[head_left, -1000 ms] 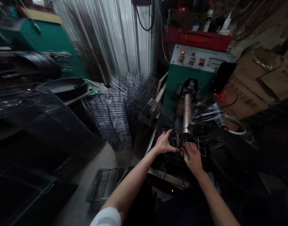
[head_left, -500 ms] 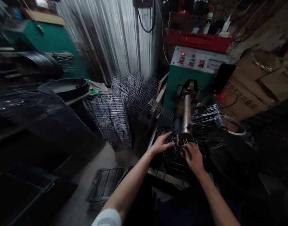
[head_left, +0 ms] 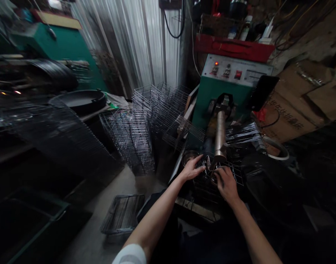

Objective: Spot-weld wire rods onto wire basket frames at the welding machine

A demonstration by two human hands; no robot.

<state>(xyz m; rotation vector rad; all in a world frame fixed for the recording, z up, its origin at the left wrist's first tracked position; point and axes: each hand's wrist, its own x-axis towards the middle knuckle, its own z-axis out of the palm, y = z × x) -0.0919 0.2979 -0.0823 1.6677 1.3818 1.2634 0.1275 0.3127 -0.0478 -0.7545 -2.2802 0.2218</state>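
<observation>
A wire grid (head_left: 237, 174) lies under the metal arm (head_left: 220, 135) of a green machine (head_left: 206, 91) that looks like a spot welder. On the left side of the arm's tip, my left hand (head_left: 192, 170) reaches over the wires with thumb and fingers apart. My right hand (head_left: 226, 181) is at the right of the tip, its fingers curled and pinched close to the wires. What those fingertips hold is too dark and small to make out. A round metal bowl (head_left: 189, 155) sits just behind my left hand.
Stacked wire baskets (head_left: 132, 135) stand left of the machine. Another wire basket (head_left: 122, 214) rests on the floor. Thin metal wires (head_left: 242, 132) lie at the machine's right, below a phone (head_left: 264, 93). Cardboard boxes (head_left: 297, 106) lean at the right.
The whole view has shifted slightly, so things appear a little further right. Both hands keep nearly the same place by the arm's tip, with the right fingers still curled.
</observation>
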